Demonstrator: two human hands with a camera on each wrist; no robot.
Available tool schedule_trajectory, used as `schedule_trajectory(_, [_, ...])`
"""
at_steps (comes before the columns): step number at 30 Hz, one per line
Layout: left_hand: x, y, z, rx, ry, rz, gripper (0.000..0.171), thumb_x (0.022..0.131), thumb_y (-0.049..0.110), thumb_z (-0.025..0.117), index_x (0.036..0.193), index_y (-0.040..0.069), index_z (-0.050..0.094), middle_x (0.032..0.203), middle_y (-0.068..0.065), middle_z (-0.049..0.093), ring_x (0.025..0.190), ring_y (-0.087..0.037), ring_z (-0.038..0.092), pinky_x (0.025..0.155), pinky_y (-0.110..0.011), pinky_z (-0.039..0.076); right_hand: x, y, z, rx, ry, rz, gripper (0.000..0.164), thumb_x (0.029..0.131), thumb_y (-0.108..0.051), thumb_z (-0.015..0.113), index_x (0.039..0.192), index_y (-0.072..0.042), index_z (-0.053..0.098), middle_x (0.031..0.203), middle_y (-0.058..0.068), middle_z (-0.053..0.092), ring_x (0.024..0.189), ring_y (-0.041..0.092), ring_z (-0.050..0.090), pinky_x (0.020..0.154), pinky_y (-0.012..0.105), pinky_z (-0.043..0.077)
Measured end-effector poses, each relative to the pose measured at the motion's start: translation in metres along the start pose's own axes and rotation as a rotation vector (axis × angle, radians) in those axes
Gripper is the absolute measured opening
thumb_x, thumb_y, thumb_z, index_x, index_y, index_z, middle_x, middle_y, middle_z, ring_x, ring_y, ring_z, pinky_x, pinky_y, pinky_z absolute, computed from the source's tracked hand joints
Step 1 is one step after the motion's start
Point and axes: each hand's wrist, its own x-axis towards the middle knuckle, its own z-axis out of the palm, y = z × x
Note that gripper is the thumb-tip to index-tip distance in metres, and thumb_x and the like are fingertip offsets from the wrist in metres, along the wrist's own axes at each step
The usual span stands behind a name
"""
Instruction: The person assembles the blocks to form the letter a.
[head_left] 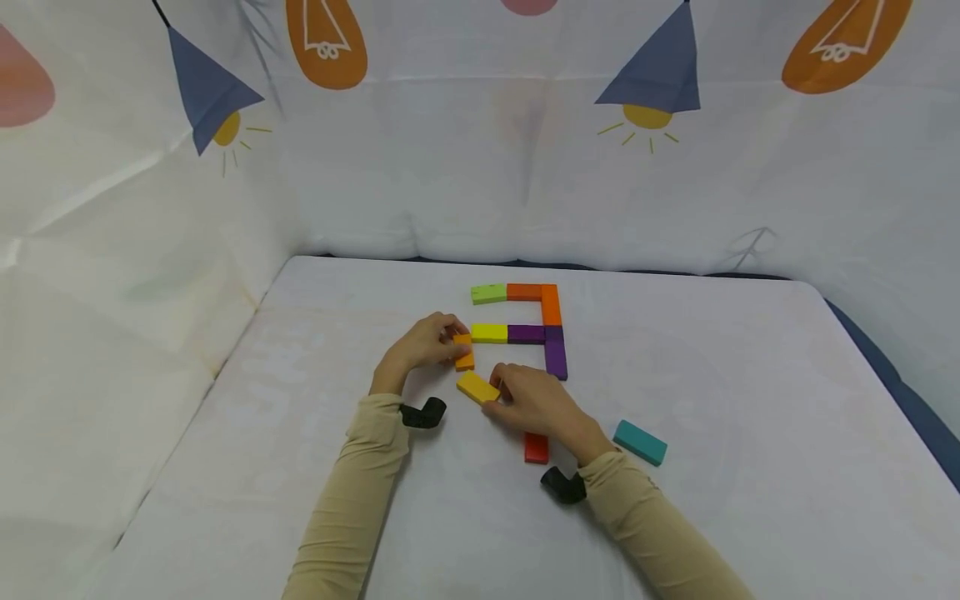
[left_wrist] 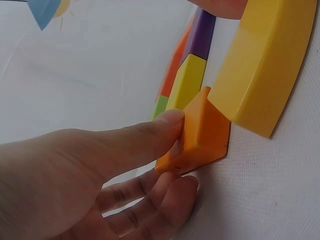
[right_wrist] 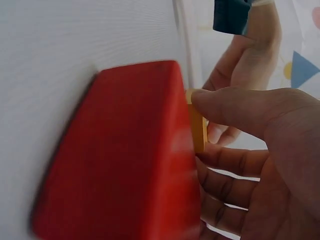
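Note:
My left hand (head_left: 423, 343) pinches a light-orange block (head_left: 465, 362) between thumb and fingers, at the left end of a yellow block (head_left: 489, 333). In the left wrist view the orange block (left_wrist: 207, 132) lies on the white cloth. My right hand (head_left: 538, 402) holds an amber block (head_left: 476, 387) by its right end, slanted just below the orange one. A purple block (head_left: 527, 334) continues the yellow row and meets an upright purple block (head_left: 556, 357). Above are a green block (head_left: 489, 293), a flat orange block (head_left: 524, 292) and an upright orange block (head_left: 551, 305).
A red block (head_left: 536, 448) lies below my right hand, large in the right wrist view. To the right of that forearm is a teal block (head_left: 640, 442). Black wrist-worn devices (head_left: 424, 413) stick out at both cuffs. A printed curtain (head_left: 465, 167) hangs behind the table.

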Motion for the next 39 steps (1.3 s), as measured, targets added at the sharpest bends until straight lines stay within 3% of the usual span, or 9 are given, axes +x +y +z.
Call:
schedule_trajectory(16, [-0.0015,0.0031,-0.0020,0.005,0.000,0.027,0.034,0.088,0.026,0.067,0.118,0.010,0.061,0.108,-0.010,0.056,0.093,-0.022,0.052,0.079,-0.030,0.045,0.0002,-0.0009,0.0011,0.018,0.011,0.009,0.036,0.085,-0.039,0.067,0.110,-0.015,0.058,0.080,-0.005,0.057,0.069,0.010,0.051,0.063,0.023,0.044])
schedule_trajectory(39, [-0.0012,-0.0032,-0.0010,-0.014,-0.014,-0.001,0.037,0.088,0.030,0.066,0.121,0.013,0.060,0.111,-0.009,0.054,0.095,-0.022,0.052,0.080,-0.031,0.045,0.0017,0.0008,0.0051,0.011,0.029,0.002,0.035,0.085,-0.041,0.066,0.109,-0.017,0.057,0.078,-0.005,0.055,0.067,0.010,0.049,0.060,0.024,0.041])
